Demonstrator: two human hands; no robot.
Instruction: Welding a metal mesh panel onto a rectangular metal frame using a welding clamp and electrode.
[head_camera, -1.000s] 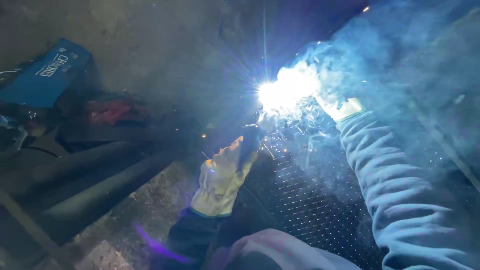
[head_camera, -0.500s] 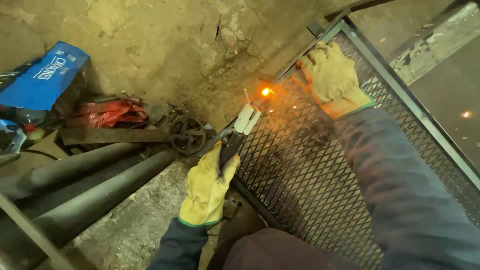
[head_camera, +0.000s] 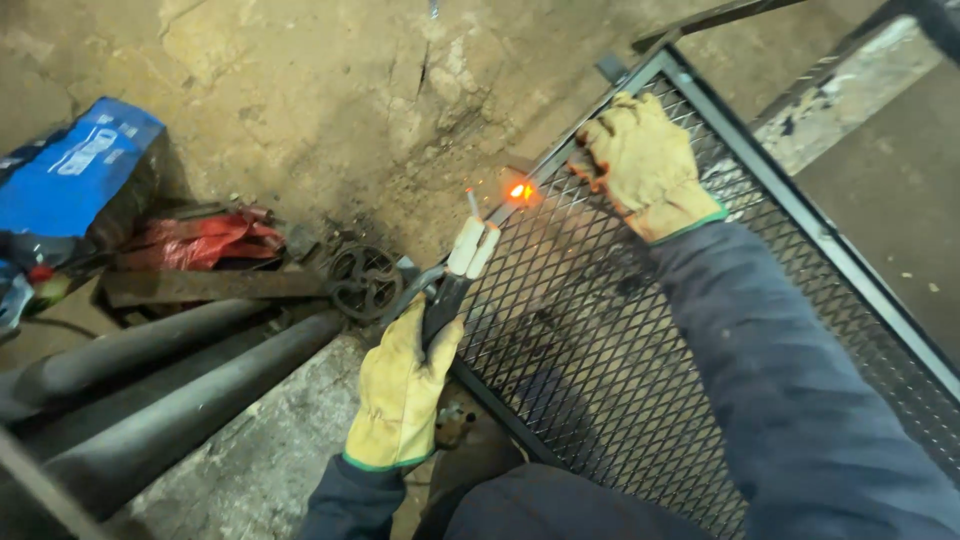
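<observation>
**Arc out, weld spot glowing at the edge of the mesh**

The left hand, in a yellow work glove, is wrapped tight round the grip of an electrode holder, whose pale clamp pinches a short welding rod. The rod's tip stands just off the steel, close beside an orange-hot weld spot where the expanded-metal mesh meets its dark steel frame. Holding the holder low and angled up keeps the rod aimed at that joint while the wrist stays clear of the heat.

The right hand, also gloved, lies flat with fingers loosely spread on the mesh near the frame's corner, pressing down; this probably keeps the sheet tight against the frame beside the joint. It grips nothing.

The panel lies on the ground, tilted across the right of the view. To the left are grey pipes, a small iron wheel, a red bundle whose nature is hard to tell, and a blue box.

A second ago a blinding white-blue arc and smoke hid the joint; half a second ago it had already gone out. Now the glow is dimmer and orange, and both hands sit much where they were.
</observation>
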